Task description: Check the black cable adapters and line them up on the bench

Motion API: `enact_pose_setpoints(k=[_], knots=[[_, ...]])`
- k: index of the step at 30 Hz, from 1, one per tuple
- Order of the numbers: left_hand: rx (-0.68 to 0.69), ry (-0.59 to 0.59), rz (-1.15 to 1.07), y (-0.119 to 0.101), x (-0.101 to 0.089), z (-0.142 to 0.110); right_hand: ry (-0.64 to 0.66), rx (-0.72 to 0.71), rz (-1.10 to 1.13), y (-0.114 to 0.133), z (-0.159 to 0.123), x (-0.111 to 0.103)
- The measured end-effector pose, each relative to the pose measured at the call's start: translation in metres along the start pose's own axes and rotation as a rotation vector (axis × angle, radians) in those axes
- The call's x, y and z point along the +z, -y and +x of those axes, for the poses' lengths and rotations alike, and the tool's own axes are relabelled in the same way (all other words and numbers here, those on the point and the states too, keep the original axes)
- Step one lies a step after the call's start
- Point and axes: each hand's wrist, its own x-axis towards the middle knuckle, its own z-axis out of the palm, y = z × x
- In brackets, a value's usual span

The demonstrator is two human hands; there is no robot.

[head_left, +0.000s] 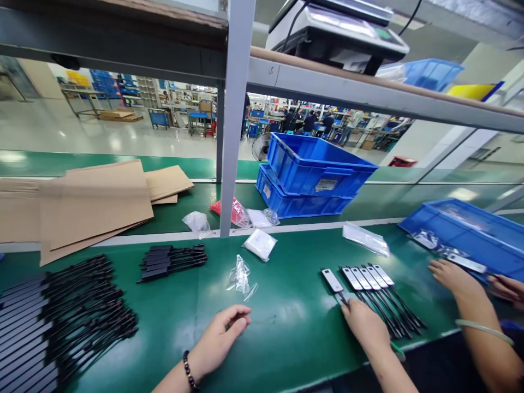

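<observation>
My left hand (223, 333) is over the green table, fingers loosely bent and apart from the thumb, with nothing visible in it. Ahead of it lies a small pile of clear plastic scraps (240, 275). My right hand (365, 323) is closed on the black cable end of a white-faced device (332, 280), which points away from me. Just right of it, several similar white-faced devices (365, 277) lie side by side, their black cables toward me. Black cabled devices (164, 262) form a small group on the left, and a larger set (85, 316) covers the near left corner.
A co-worker's hand (452, 278) reaches in at right, near a blue bin (462, 218) and bagged pieces. Stacked blue crates (323, 169) stand behind, beside a grey post (233, 120). Cardboard sheets (98, 202), a white packet (260, 244) and clear bags (365, 238) lie around.
</observation>
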Motion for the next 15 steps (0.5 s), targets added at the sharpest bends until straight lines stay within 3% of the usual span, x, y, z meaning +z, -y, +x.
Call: enact_pose_setpoints(k=[3, 8, 10, 12, 15], knots=[[0.094, -0.191, 0.265, -0.003, -0.027, -0.011, 0.043, 0.135, 0.014, -0.015, 0.01, -0.003], [0.149, -0.607, 0.834, 0.006, -0.108, -0.032, -0.04, 0.14, 0.069, -0.004, 0.008, -0.014], [0.075, -0.725, 1.074, 0.008, -0.139, -0.041, -0.137, 0.073, 0.085, 0.009, 0.002, -0.016], [-0.083, -0.818, 1.266, 0.009, -0.163, -0.047, -0.227, -0.002, 0.142, 0.023, -0.001, -0.017], [-0.329, -0.842, 1.416, 0.009, -0.184, -0.05, -0.248, -0.1, 0.332, 0.042, 0.001, -0.017]])
